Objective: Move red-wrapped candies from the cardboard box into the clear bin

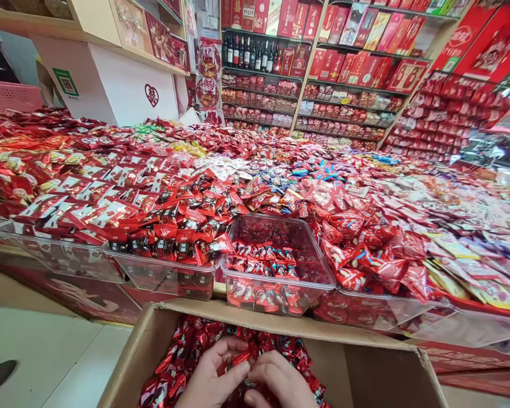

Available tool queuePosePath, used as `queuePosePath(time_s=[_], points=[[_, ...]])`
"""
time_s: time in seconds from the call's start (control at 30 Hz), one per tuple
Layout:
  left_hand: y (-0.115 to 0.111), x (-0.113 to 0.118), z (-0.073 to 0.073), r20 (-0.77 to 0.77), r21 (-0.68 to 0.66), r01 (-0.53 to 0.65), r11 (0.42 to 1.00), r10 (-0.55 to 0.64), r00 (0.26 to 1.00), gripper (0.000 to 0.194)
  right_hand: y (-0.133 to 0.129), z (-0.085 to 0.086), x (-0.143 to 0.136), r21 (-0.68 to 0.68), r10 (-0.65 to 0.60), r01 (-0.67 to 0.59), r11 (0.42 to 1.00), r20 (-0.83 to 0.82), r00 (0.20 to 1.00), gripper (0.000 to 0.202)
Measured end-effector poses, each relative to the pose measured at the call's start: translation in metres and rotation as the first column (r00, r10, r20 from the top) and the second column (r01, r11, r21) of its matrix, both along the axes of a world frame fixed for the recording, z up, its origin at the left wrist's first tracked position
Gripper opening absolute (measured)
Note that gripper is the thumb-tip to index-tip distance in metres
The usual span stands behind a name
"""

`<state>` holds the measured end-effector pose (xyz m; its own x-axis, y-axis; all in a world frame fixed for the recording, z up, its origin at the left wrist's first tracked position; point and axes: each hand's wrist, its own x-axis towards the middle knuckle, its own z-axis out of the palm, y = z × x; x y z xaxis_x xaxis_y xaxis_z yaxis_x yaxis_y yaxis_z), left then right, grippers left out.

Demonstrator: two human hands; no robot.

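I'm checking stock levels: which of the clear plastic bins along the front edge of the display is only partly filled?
The clear bin directly above the cardboard box: its sweets cover only the bottom, while neighbours heap over.

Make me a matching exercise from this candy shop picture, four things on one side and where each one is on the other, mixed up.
Things:
1. hands
2. clear tub
3. wine bottles
4. cardboard box

Places:
A. on a back shelf, upper middle
B. nearest the camera, below the display
C. in the candies inside the box
D. front edge of the display, part filled with red candies

Pairs: 1-C, 2-D, 3-A, 4-B
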<state>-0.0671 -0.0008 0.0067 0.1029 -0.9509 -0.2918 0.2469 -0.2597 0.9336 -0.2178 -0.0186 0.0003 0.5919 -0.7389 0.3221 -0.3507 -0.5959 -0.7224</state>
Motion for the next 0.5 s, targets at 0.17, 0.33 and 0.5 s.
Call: queuePosePath(time_s=[0.17, 0.33, 0.5], points=[[0.000, -0.001, -0.010, -0.097, 0.090, 0.098, 0.991, -0.089, 0.991, 0.034, -0.010, 0.070, -0.009, -0.105, 0.094, -0.096, 0.990, -0.031, 0.995, 0.012], [-0.001, -0.001, -0.014, -0.088, 0.071, 0.079, 0.994, -0.072, 0.993, 0.041, -0.065, 0.179, -0.009, -0.288, -0.178, 0.117, 0.950, -0.193, 0.965, 0.014], [-0.001, -0.001, -0.008, -0.074, 0.078, 0.039, 0.996, -0.033, 0.997, 0.047, -0.148, 0.183, 0.024, -0.102, -0.100, 0.027, 0.994, -0.823, 0.559, 0.013]])
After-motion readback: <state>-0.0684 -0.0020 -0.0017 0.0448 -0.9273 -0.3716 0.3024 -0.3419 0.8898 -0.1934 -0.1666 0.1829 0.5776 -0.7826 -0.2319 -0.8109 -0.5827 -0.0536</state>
